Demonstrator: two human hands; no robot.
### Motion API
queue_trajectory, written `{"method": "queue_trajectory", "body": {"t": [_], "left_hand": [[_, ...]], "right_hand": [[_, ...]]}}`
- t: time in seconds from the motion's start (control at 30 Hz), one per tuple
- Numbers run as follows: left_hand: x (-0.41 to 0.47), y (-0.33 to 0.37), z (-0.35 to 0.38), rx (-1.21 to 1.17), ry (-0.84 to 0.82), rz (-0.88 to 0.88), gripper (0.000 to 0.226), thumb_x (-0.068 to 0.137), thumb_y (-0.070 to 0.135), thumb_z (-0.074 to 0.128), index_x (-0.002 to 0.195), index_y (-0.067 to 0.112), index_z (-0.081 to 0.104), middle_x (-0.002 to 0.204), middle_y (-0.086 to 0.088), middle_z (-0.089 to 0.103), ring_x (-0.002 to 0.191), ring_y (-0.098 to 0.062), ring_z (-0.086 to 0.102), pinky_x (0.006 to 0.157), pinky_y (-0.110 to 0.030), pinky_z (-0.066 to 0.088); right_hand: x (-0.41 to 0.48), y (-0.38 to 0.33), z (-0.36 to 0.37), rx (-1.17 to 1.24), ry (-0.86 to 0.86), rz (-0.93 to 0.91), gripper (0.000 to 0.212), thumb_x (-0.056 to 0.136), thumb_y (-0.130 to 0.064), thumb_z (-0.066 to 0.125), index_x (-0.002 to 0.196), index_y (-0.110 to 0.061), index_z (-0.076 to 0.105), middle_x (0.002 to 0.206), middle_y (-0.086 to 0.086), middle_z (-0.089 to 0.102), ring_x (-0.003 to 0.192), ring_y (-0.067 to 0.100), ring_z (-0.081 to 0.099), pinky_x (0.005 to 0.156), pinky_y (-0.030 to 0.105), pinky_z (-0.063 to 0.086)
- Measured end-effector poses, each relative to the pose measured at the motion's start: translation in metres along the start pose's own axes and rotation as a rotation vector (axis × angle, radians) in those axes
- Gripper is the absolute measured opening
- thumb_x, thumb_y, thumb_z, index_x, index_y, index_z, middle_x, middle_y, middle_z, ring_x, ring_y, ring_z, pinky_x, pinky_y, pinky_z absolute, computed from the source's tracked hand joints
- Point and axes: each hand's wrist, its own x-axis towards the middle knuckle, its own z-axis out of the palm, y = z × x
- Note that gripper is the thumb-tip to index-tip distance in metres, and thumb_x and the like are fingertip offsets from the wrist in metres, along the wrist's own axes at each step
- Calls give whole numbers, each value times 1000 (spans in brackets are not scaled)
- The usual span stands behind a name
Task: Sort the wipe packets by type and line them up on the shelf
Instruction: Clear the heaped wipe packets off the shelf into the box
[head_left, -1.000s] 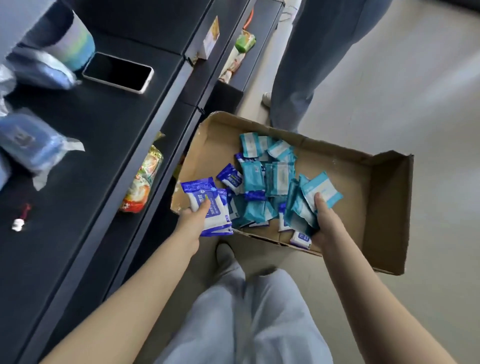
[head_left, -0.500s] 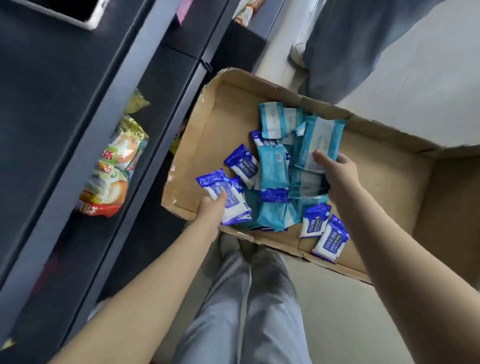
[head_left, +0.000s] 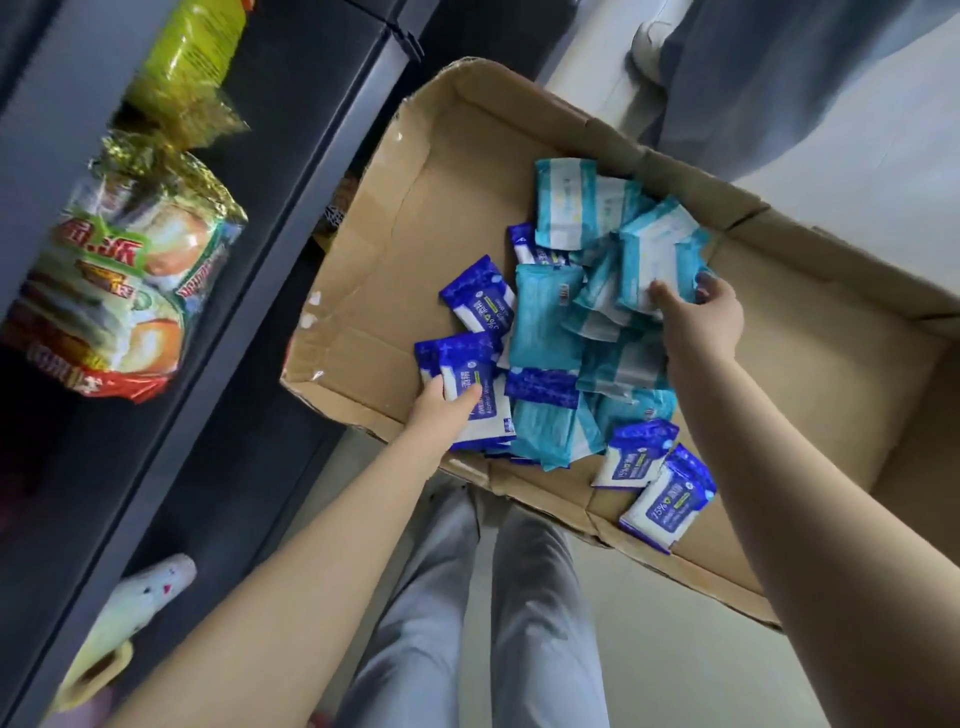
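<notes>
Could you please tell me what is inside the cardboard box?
Dark blue wipe packets and teal wipe packets lie piled inside; whatever sits beneath the pile is covered.

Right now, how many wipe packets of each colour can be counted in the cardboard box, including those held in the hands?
Dark blue packets: at least 7, counting 2 in the left hand
Teal packets: at least 8; they overlap, so some may be hidden
Total: at least 15
</notes>
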Motion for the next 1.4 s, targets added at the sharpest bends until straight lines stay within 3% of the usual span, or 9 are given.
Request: {"method": "queue_trajectory", "body": {"t": [0.07,0.27,0.4,0.53,0.67,0.87,1.0,1.1,1.4], "left_hand": [[-18,6,0,-99,-15,-46,33,100,39,52,124,18,55,113,1,66,97,-15,63,73,-27,45],[-96,38,-26,-279,-132,-63,38,103,42,44,134,21,45,115,6,54,112,-19,52,109,-40,37],[-158,68,-56,-361,-45,79,47,102,43,45,142,19,45,143,-1,51,117,-16,53,98,-33,42],[-242,94,-92,-447,31,275,39,100,46,45,135,30,52,147,2,49,127,-21,52,111,-44,38],[-327,96,-136,-584,155,457,40,101,44,44,136,25,54,141,3,54,123,-17,55,99,-33,45],[-440,49,-202,-775,366,642,32,101,44,44,127,31,57,130,11,62,115,-13,61,94,-32,49],[-508,5,-254,-814,526,704,34,103,45,39,127,29,56,129,8,64,111,-15,64,94,-35,50],[-550,-34,-294,-830,655,721,38,103,45,37,133,27,54,130,8,62,116,-17,61,102,-38,46],[-615,-143,-374,-817,860,800,33,103,45,41,129,30,54,134,8,60,121,-17,58,109,-43,43]], "right_hand": [[-10,-4,-9,26,-14,11,58,86,-33,73,138,-15,54,134,6,58,119,19,58,106,30,43],[-69,-41,-56,243,-162,33,32,96,-30,61,127,-23,63,130,0,62,120,16,56,102,32,43],[-119,-93,-91,314,-322,-24,30,100,-30,55,129,-24,62,131,-3,60,122,15,50,100,31,38],[-189,-153,-117,340,-504,-96,31,100,-36,53,129,-29,58,134,-6,56,123,16,48,99,32,37],[-262,-200,-123,290,-681,-234,31,98,-42,52,127,-33,59,129,-8,58,121,14,51,91,31,41],[-368,-258,-135,298,-881,-456,38,100,-45,49,136,-34,53,139,-8,54,129,14,49,105,35,40],[-446,-294,-134,295,-1039,-554,26,100,-38,50,124,-34,57,126,-11,60,126,15,53,107,36,42],[-505,-317,-130,281,-1051,-666,14,98,-40,53,109,-40,61,125,-12,61,120,11,56,104,32,44],[-639,-306,-99,263,-1037,-783,22,97,-40,53,118,-39,57,129,-11,59,119,12,55,101,32,45]]}}
